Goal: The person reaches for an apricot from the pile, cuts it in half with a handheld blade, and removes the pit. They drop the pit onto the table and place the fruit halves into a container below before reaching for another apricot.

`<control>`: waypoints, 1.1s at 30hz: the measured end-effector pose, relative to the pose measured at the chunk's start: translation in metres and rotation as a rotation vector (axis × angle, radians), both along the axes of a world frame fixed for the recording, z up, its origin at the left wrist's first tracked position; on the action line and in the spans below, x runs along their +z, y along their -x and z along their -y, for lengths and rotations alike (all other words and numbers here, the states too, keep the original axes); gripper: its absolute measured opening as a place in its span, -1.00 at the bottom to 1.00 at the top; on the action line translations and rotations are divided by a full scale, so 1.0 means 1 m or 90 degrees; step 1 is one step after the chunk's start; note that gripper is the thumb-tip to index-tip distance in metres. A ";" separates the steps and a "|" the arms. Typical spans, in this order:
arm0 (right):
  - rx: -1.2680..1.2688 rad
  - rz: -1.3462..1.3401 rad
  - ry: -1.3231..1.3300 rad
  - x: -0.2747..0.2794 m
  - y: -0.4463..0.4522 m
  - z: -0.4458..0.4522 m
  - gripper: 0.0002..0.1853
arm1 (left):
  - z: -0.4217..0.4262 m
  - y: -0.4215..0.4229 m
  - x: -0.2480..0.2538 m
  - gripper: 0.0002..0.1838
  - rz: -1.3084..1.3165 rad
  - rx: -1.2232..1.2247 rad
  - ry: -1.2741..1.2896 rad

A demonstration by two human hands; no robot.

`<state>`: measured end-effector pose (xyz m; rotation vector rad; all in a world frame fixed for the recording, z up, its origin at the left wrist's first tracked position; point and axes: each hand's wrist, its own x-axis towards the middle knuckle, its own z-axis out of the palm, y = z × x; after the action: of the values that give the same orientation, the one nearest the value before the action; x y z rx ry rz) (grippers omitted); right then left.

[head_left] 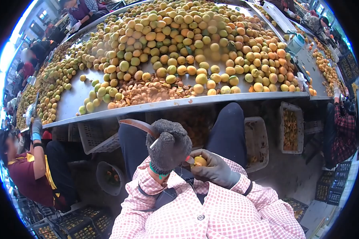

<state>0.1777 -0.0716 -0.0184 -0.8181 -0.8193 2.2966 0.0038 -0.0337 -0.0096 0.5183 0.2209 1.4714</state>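
My left hand (169,145), in a dark grey knitted glove, is closed on a curved knife (137,125), whose brownish blade sticks out to the left. A short white rod shows beside its fingers. My right hand (216,167), in a smoother grey glove, grips a yellow-orange fruit (200,161) above my lap. A small red and pale tip (189,159) touches the fruit between my hands; what it belongs to is partly hidden. Beyond my hands, many yellow-orange fruits (159,36) lie heaped on the metal table (147,108), with flattened brownish pieces (155,92) near its edge.
Under the table edge are a white crate (95,137), an empty-looking tray (256,143) and a crate of fruit pieces (291,127). A bucket (109,178) stands at the left. Co-workers sit left (32,175) and right (344,131); others are across the table.
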 end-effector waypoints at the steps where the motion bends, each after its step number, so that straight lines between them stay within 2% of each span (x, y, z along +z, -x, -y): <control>1: 0.000 0.000 -0.001 0.001 -0.001 -0.001 -0.52 | 0.000 0.001 0.000 -0.76 0.000 0.000 -0.001; 7: 0.015 0.000 0.093 0.009 -0.001 -0.003 -0.50 | 0.000 0.007 -0.009 -0.78 -0.008 -0.018 -0.059; 9: 0.044 -0.003 0.093 0.010 -0.002 -0.004 -0.50 | -0.001 0.011 -0.014 -0.70 -0.013 -0.074 -0.135; 13: 0.057 -0.042 0.101 0.005 -0.003 -0.002 -0.49 | 0.017 0.025 -0.027 -0.62 0.013 -0.113 -0.050; 15: 0.053 -0.041 0.085 0.004 -0.003 -0.002 -0.48 | 0.019 0.031 -0.031 -0.57 0.077 -0.194 -0.028; 19: 0.050 -0.057 0.086 -0.001 -0.003 0.000 -0.48 | 0.019 0.027 -0.029 -0.59 0.087 -0.186 -0.028; 21: 0.043 -0.054 0.081 0.000 -0.003 0.000 -0.47 | 0.018 0.023 -0.025 -0.63 -0.001 -0.070 -0.022; 22: 0.043 -0.054 0.082 0.000 -0.004 0.000 -0.47 | 0.013 0.020 -0.022 -0.63 -0.001 -0.071 -0.021; 24: 0.046 -0.064 0.079 0.002 -0.004 0.001 -0.47 | -0.002 0.015 -0.015 -0.66 -0.014 -0.091 -0.177; 25: 0.046 -0.064 0.079 0.002 -0.004 0.000 -0.47 | -0.003 0.009 -0.018 -0.66 -0.014 -0.091 -0.177; 27: 0.066 -0.065 0.098 -0.001 -0.003 0.000 -0.46 | -0.004 -0.001 -0.025 -0.71 0.233 -0.176 -0.116; 28: 0.065 -0.065 0.098 -0.003 -0.001 0.001 -0.46 | -0.001 0.000 -0.025 -0.71 0.233 -0.176 -0.116; 30: 0.058 -0.065 0.044 -0.008 0.004 0.003 -0.48 | 0.006 0.001 -0.019 -0.67 -0.028 -0.171 -0.151; 31: 0.058 -0.064 0.045 -0.004 0.003 0.003 -0.48 | 0.007 -0.002 -0.014 -0.67 -0.028 -0.171 -0.150; 32: 0.049 -0.026 0.016 0.002 0.003 0.001 -0.48 | 0.007 -0.007 -0.007 -0.67 -0.068 -0.058 -0.092; 33: 0.039 0.012 -0.015 0.006 0.002 0.000 -0.49 | 0.007 -0.010 -0.001 -0.54 -0.108 0.054 -0.033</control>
<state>0.1756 -0.0721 -0.0123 -0.8165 -0.8885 2.3310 0.0142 -0.0407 -0.0103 0.6837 0.3420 1.5190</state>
